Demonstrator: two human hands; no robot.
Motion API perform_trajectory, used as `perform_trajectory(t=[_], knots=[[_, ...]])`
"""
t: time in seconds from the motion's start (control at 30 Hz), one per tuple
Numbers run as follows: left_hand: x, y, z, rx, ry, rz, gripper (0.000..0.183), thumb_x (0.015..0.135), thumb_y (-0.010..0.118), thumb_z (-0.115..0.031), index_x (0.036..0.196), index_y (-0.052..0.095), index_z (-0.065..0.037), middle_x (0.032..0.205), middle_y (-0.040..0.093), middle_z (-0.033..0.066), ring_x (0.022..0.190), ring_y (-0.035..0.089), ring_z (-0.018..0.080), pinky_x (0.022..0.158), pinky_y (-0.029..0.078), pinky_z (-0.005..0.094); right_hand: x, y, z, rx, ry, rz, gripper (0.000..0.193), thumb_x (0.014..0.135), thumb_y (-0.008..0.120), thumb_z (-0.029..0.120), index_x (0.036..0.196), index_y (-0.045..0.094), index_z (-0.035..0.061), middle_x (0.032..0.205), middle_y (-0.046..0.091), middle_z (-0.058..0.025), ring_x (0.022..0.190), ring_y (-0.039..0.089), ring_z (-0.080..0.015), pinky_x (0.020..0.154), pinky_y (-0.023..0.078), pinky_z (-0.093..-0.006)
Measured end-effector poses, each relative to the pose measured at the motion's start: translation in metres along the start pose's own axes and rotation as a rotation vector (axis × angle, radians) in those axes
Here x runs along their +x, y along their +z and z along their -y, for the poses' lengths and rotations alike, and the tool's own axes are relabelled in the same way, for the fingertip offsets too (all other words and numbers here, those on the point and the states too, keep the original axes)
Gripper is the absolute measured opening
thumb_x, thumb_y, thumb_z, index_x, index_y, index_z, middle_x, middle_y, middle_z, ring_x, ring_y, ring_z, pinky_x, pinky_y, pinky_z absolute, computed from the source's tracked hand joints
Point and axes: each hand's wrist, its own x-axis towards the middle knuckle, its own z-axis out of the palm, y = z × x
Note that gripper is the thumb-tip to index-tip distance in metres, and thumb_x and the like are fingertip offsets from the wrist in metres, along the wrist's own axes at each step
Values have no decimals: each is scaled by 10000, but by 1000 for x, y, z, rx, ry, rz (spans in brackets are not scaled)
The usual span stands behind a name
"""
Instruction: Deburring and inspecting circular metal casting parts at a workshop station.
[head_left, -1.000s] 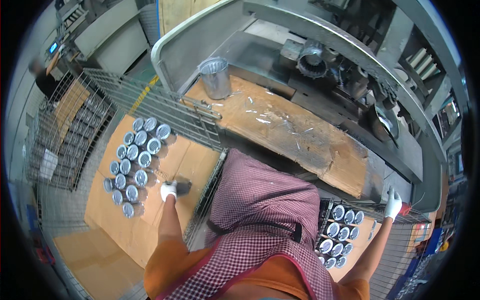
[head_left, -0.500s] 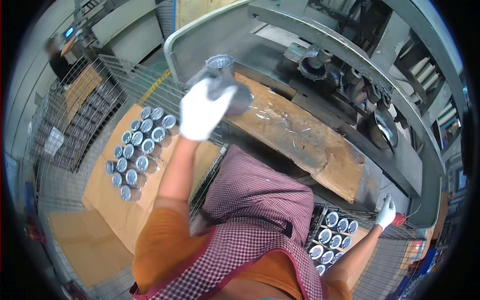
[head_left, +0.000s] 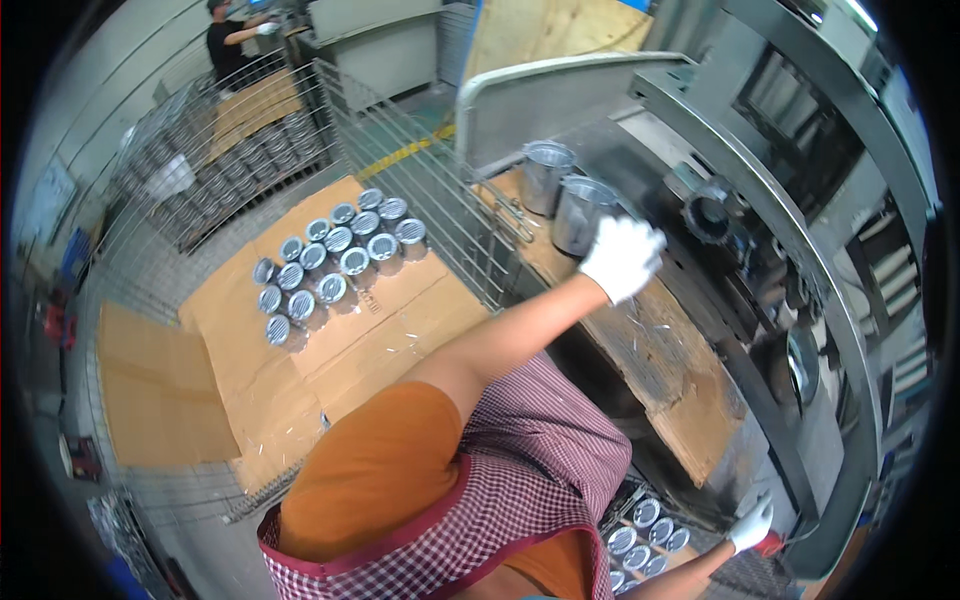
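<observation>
Head view, single entry.

Left hand [head_left: 622,258]: we wear a white glove and reach forward over the bench [head_left: 670,370]. The hand sits against the near can [head_left: 578,214], on its right side at the rim. We cannot tell whether the fingers close round the can or only rest on it; the glove hides them.

Near can: a bare metal cylinder, upright, open top showing, standing at the far left end of the bench. It lies just left of and slightly beyond the glove, touching it.

Far can [head_left: 546,176]: same kind, upright, just behind and to the left of the near can, almost touching it and apart from the hand.

Right hand [head_left: 750,522]: white glove, low at the lower right, well apart from both cans. It rests on or near a red object [head_left: 771,543] at the machine's edge; we cannot tell how the fingers stand.

Bench: a worn brown board, scratched, running from the cans toward the lower right, in front of a dark machine [head_left: 740,230].

Floor cans [head_left: 335,262]: a cluster of like cans standing on cardboard [head_left: 330,350] to our left, behind a wire fence [head_left: 440,200].

Crate cans [head_left: 645,530]: more cans, seen from above, low beside our right arm.

Another person [head_left: 228,38]: far off at the upper left, in a dark top.
</observation>
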Motion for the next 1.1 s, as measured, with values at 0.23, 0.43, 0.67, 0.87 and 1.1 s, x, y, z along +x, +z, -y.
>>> perform_trajectory(t=[0.23, 0.43, 0.67, 0.87, 1.1], knots=[[-42, 56, 15, -78, -76, 266, 442, 886, 538, -439, 1169, 614, -109, 1073, 582, 90, 1010, 534, 269, 824, 382, 415, 25, 10, -23, -37, -58, 3, 510, 987, 436, 452, 1235, 630, 51, 1141, 689, -95, 1052, 646, -232, 909, 464, -315], [-39, 48, 10, -31, -18, 95, 409, 849, 585, -361, 1179, 589, -118, 1160, 537, 117, 1010, 529, 283, 813, 392, 435, 29, 30, -58, -434, -728, -656, 201, 893, 682, 332, 962, 737, 152, 728, 691, -32, 611, 631, -186, 550, 509, -320], [-40, 59, 14, 27, -57, 409, 298, 862, 565, -348, 1037, 645, -121, 1030, 582, 81, 962, 524, 256, 796, 383, 425, 64, 38, -95, -515, -829, -632, 176, 898, 681, 302, 937, 741, 141, 714, 687, -42, 617, 632, -195, 548, 507, -323], [-42, 64, 7, -7, -35, 317, 272, 864, 554, -356, 928, 674, -121, 960, 603, 65, 928, 539, 251, 790, 382, 427, 99, 44, -158, -610, -861, -600, 171, 903, 677, 284, 933, 741, 129, 721, 689, -46, 629, 635, -195, 556, 510, -323], [-45, 68, 13, 7, -22, 145, 285, 872, 545, -373, 901, 687, -129, 941, 612, 68, 926, 541, 251, 790, 380, 422, 14, 17, -30, -257, -743, -645, 188, 900, 681, 271, 899, 743, 93, 759, 703, -58, 652, 644, -208, 577, 520, -323]])
